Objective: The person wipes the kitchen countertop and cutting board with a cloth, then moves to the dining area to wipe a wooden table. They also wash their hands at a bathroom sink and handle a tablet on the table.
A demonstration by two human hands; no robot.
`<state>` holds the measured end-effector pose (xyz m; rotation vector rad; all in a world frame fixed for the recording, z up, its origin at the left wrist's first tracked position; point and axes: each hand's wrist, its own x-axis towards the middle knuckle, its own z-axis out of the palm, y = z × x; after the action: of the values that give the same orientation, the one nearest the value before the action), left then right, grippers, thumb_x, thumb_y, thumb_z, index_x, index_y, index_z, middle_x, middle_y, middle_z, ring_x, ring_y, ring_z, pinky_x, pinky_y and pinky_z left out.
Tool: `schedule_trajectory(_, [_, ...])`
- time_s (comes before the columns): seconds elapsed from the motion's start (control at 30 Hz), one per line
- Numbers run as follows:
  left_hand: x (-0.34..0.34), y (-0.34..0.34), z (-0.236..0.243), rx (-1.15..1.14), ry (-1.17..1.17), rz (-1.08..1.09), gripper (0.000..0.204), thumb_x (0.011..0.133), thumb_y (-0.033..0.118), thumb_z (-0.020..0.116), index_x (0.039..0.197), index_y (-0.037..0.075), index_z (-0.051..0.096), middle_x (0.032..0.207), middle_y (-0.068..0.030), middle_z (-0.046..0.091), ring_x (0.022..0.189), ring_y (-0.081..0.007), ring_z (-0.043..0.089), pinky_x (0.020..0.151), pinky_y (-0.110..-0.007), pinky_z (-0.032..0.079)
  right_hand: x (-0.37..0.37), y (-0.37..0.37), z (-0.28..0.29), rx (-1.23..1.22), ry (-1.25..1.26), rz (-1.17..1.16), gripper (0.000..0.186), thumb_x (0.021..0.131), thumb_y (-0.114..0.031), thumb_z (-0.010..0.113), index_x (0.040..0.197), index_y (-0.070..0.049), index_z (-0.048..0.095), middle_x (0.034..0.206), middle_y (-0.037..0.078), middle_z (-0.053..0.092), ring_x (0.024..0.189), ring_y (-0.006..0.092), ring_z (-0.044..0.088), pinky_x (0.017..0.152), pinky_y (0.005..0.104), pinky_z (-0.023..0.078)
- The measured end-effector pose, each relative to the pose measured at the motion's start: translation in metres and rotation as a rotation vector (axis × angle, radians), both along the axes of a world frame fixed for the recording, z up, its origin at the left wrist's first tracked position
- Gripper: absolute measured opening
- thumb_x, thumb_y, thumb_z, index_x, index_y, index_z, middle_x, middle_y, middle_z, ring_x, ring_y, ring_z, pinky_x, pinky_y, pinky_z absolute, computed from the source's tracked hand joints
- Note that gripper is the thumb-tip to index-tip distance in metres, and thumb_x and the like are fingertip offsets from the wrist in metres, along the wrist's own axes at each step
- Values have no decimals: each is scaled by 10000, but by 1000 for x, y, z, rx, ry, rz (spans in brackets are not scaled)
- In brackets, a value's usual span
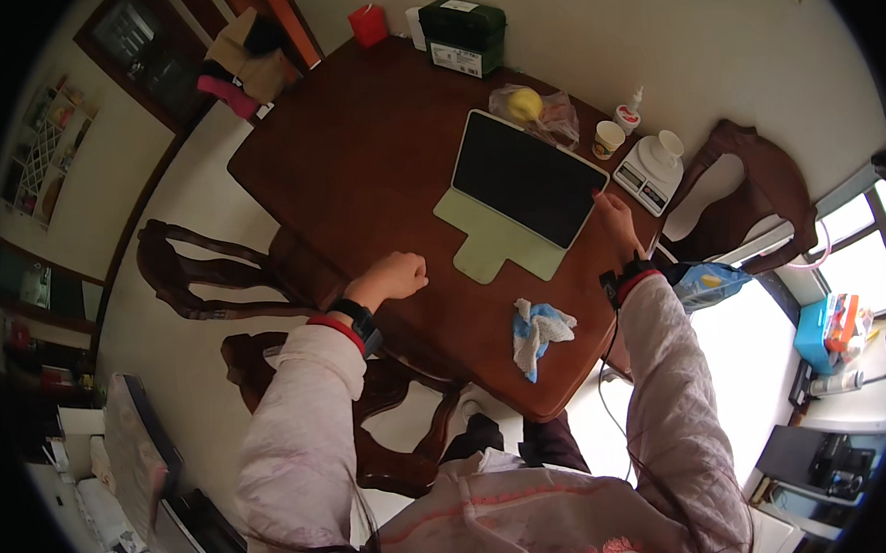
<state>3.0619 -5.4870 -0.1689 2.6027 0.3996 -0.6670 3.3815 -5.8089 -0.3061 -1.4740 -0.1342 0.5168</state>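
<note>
A dark-screened tablet (528,177) lies on the wooden table with its pale green cover (501,235) spread out on the near side. At the tablet's right edge, my right hand (618,225) has its fingers bent and the tips closed on that edge; the fingers' undersides are hidden. My left hand (393,277) is held in a loose fist left of the cover, over the table's near-left side, with nothing visible in it. A crumpled blue-and-white cloth (540,336) rests nearer to me, between my forearms.
Behind the tablet are a plastic bag with yellow fruit (525,104) and a dark green box (464,37). A paper cup (608,140), a pump bottle (628,115) and a white kitchen scale (648,173) stand at the right. Wooden chairs (212,274) flank the table (356,151). A cable (610,408) hangs by my right arm.
</note>
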Motion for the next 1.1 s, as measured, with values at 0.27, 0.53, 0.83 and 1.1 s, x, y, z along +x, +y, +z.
schedule_trajectory(0.27, [25, -30, -112, -43, -25, 300, 351, 891, 299, 629, 1124, 36, 628, 1120, -184, 663, 1067, -366, 614, 886, -457, 504, -20, 17, 11, 231, 189, 131, 310, 958, -152, 618, 1211, 23, 577, 1129, 75, 648, 976, 206, 644, 857, 342, 523])
schedule_trajectory(0.53, [38, -60, -143, -243, -230, 563, 411, 882, 297, 657, 1154, -5, 605, 1115, -216, 652, 1056, -355, 628, 887, -430, 503, -86, 24, 24, 115, -257, 51, 249, 882, -38, 677, 1122, 23, 648, 1016, 17, 661, 933, 108, 577, 852, 258, 450])
schedule_trajectory(0.83, [52, -55, -116, -366, -589, 831, 561, 886, 251, 676, 1346, 17, 456, 1263, -228, 578, 1118, -340, 609, 931, -404, 489, -132, 4, 68, 114, -332, 0, 235, 843, 52, 655, 1076, 21, 645, 879, 20, 552, 820, 100, 519, 734, 227, 420])
schedule_trajectory(1.1, [65, -40, -63, -914, -657, 821, 798, 862, 110, 717, 1496, 85, 232, 1384, -138, 479, 1233, -238, 521, 1028, -386, 437, -130, -38, 102, 1, -536, 240, 232, 784, 85, 654, 1009, 28, 654, 940, 81, 639, 859, 165, 620, 756, 269, 476])
